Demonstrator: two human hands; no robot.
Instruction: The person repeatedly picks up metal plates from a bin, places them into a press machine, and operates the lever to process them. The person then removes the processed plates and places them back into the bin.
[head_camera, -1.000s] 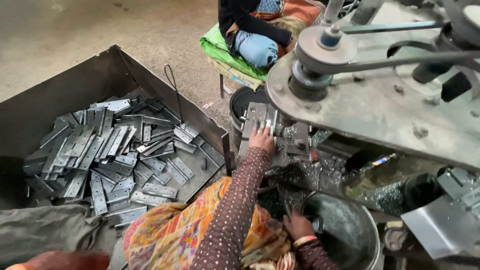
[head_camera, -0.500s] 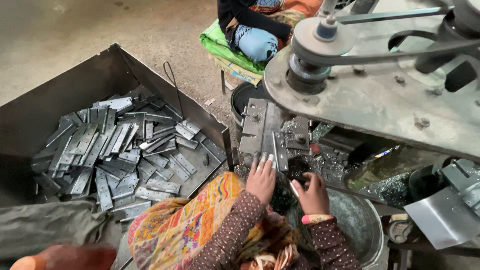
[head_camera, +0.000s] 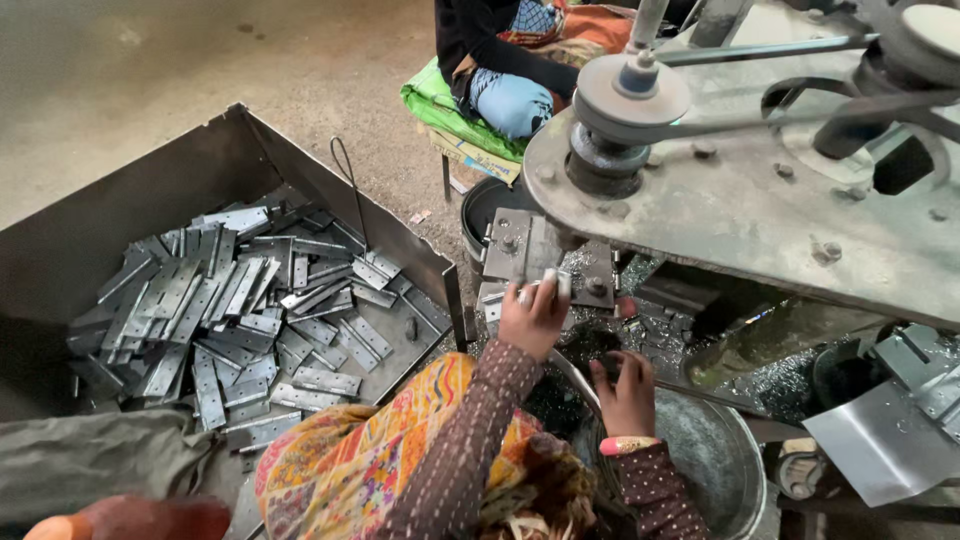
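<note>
1. Far left: open metal bin, holding a heap of flat grey hinge plates lying at mixed angles. A thin wire hook stands up from the heap.
2. Near left: grey cloth, then patterned orange fabric over the person's lap.
3. Centre: left hand reaches far, fingers curled shut around a small silvery metal piece. Piece sits at the machine block; its long axis is hard to tell, mostly hidden by the fingers.
4. Right hand low and near, over the round metal pail; fingers bent on something dark, cannot tell what.
5. Right: large grey machine plate with pulley overhangs the hands.
6. Far: another person seated.
</note>
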